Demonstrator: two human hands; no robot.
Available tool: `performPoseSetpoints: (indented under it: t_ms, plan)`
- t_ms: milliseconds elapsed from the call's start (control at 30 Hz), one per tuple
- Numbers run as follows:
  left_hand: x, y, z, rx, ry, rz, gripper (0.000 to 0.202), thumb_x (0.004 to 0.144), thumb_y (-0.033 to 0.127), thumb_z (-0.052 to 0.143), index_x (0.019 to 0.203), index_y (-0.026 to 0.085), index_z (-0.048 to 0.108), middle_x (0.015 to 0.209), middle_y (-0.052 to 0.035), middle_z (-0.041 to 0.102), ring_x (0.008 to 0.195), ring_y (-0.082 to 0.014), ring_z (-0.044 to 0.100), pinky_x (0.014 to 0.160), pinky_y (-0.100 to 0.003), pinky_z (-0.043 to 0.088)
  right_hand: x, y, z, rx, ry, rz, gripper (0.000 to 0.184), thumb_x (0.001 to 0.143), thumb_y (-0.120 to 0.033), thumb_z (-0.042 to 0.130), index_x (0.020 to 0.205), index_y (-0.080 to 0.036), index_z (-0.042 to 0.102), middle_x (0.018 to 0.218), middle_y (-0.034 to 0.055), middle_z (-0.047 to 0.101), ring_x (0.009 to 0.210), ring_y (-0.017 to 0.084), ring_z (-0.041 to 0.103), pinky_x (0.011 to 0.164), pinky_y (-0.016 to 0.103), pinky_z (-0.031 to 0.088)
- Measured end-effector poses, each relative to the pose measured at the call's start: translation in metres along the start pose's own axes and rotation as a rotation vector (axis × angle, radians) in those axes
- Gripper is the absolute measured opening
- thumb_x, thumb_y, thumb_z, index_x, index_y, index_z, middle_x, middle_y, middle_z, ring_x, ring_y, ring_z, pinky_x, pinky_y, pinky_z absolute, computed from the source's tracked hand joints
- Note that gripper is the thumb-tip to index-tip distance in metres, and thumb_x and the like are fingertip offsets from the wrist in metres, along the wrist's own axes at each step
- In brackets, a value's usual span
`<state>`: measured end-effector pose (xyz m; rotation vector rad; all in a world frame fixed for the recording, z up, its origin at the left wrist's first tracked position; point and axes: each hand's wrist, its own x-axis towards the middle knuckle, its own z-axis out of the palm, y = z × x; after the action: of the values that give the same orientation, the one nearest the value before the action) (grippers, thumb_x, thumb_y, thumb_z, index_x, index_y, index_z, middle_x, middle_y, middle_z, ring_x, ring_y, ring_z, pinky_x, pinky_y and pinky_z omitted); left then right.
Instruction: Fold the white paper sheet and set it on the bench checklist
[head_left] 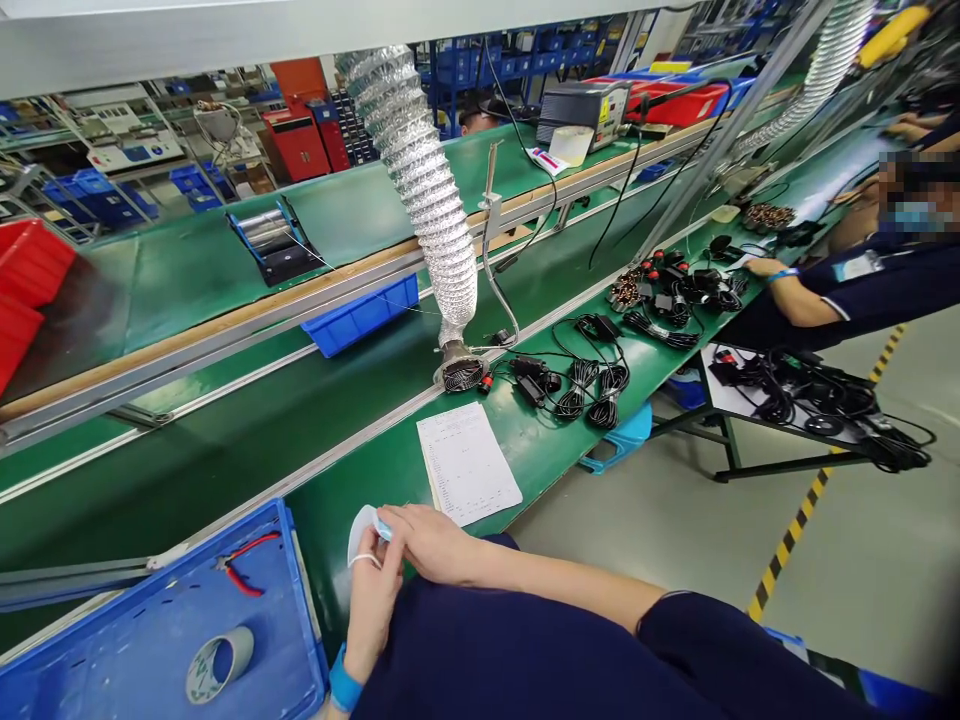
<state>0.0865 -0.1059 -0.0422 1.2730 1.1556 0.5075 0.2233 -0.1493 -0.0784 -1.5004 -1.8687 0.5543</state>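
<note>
Right at the near edge of the green bench point(352, 560) I've got both hands together. My left hand point(373, 590) has an elastic loop over a finger and its fingers close on a white face mask point(363, 532); my right hand point(429, 540) pinches the mask's top edge near a small blue patch. The mask sits between the two hands, just above the bench edge, close to my lap.

To do this well, I'd judge the grip wants to be light, on the edges and loops, with the mask clear of the table surface.

Just left, a blue tray point(112, 650) holds a roll of tape point(219, 663) and red-handled cutters point(244, 570). Just beyond my hands lies a printed sheet point(466, 465). Past that, coiled black cables point(592, 385) lie beside the mouth of a silver extraction hose point(420, 190), which comes down from above to the bench. A blue bin point(360, 315) sits under the rail behind.

Further along, more cable bundles point(675, 290), and a co-worker's hand point(761, 268) rests by them, well apart from mine.
</note>
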Motion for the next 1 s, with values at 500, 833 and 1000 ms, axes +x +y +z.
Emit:
performPoseSetpoints:
  t_ms: [500,833,1000]
  plan:
    - [0.016,0.008,0.001,-0.429,0.155,0.0,0.034,0.075,0.037,0.083,0.099,0.018,0.068,0.093,-0.0027,0.07,0.08,-0.0136,0.063,0.066,-0.021,0.053,0.005,0.009,0.01,-0.422,0.398,-0.284,0.015,0.096,-0.015,0.056,0.082,-0.018,0.06,0.078,0.0018,0.059,0.076,0.017,0.049,0.07,0.033,0.036]
    - [0.033,0.02,-0.004,-0.778,0.153,-0.218,0.023,0.094,0.013,0.057,0.074,0.019,0.046,0.06,0.0045,0.051,0.05,-0.0075,0.05,0.048,-0.02,0.043,0.002,0.009,0.013,-0.306,0.227,-0.444,0.021,0.102,-0.032,0.052,0.109,-0.018,0.067,0.106,0.0044,0.071,0.094,0.014,0.06,0.076,0.029,0.047]
    - [0.033,0.012,-0.029,-0.831,0.133,-0.17,0.041,0.093,0.014,0.064,0.069,0.02,0.032,0.051,0.0106,0.028,0.039,-0.0043,0.028,0.044,-0.022,0.032,-0.027,0.083,-0.005,-0.288,0.745,0.036,0.05,0.1,-0.04,0.05,0.146,-0.021,0.049,0.148,0.015,0.053,0.144,0.027,0.041,0.119,0.052,0.034]
